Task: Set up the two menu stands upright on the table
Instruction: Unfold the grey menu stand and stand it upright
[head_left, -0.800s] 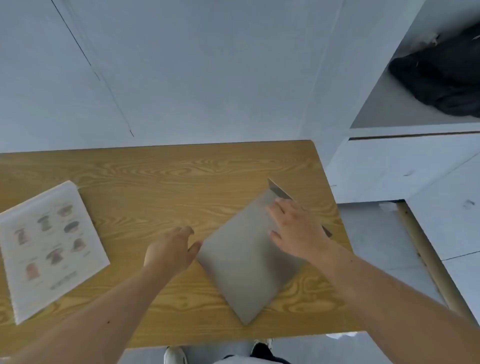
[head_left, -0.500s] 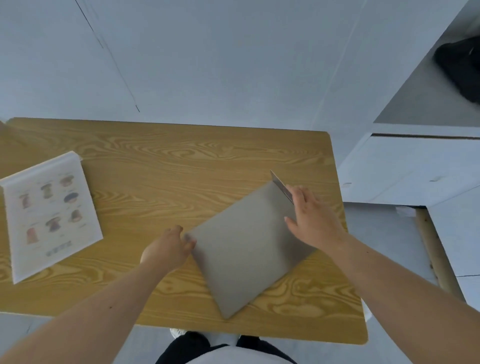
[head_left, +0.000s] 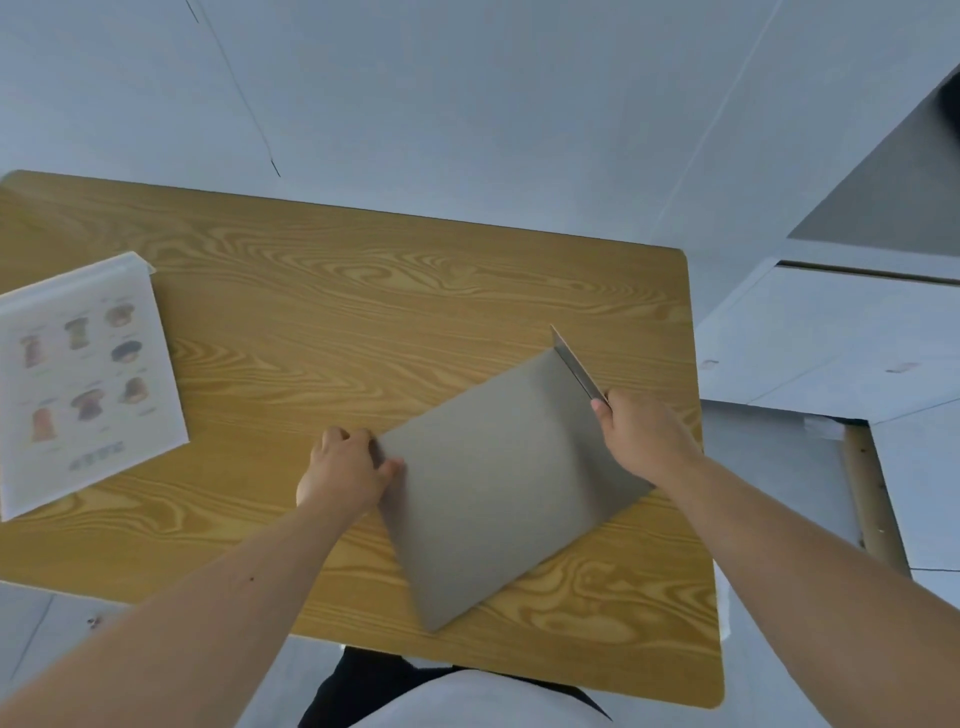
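Observation:
A grey menu stand lies on the wooden table, its plain back up and its narrow foot flap sticking up at the far right edge. My left hand grips its left corner, thumb on top. My right hand holds its right edge just below the flap. A second menu stand, white with printed food pictures, lies flat at the table's left side, away from both hands.
The table stands against a pale wall. White cabinets and a wooden strip on the floor lie to the right. My legs show under the near table edge.
Both hands have closed onto the grey stand's edges: the left slid to its left corner, the right moved off the top face to the right edge. The camera view has shifted right.

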